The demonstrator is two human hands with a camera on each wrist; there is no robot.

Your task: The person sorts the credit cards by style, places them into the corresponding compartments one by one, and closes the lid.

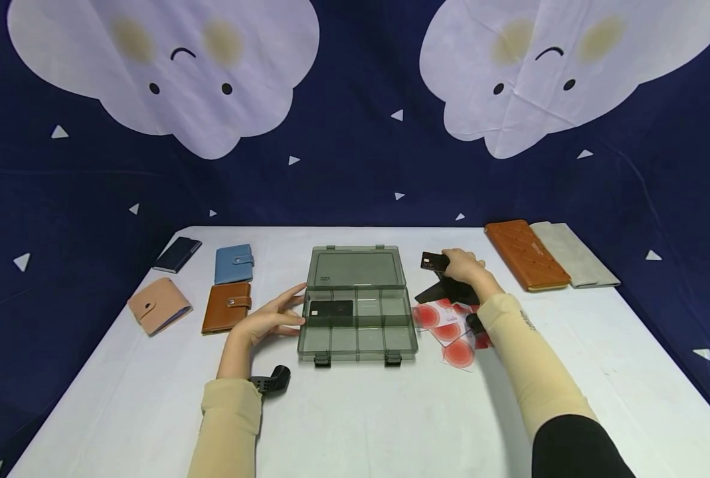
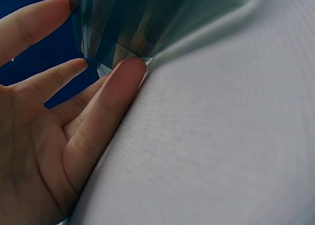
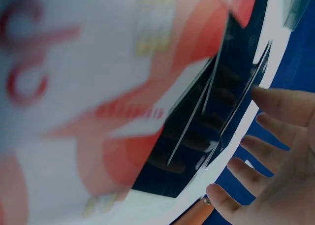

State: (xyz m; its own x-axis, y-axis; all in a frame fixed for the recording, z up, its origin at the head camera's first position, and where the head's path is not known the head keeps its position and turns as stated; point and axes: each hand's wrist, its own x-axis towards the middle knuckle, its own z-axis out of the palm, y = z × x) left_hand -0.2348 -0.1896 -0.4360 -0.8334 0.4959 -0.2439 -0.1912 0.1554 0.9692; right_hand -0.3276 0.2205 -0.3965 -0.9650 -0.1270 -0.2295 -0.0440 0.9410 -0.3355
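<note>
In the head view my left hand (image 1: pixel 271 315) touches the left side of a smoky, see-through compartment box (image 1: pixel 357 345), with fingers spread. The left wrist view shows my thumb (image 2: pixel 123 82) against the box's lower corner. A black card (image 1: pixel 331 312) lies in its left part, and the lid (image 1: pixel 356 269) is folded back. My right hand (image 1: pixel 465 267) is at the right end of another black card (image 1: pixel 434 261) marked VIP. In the right wrist view its fingers (image 3: pixel 253 178) stay extended and apart, thumb tip at a black card's edge; contact is hard to tell.
Beside the box lie more black cards (image 1: pixel 432 293) and several red-and-white cards (image 1: pixel 457 352). Wallets or card holders in tan (image 1: pixel 159 304), dark (image 1: pixel 178 254), blue (image 1: pixel 233 263) and brown (image 1: pixel 226 309) lie left. Brown (image 1: pixel 525 255) and grey (image 1: pixel 576 255) wallets lie at the right.
</note>
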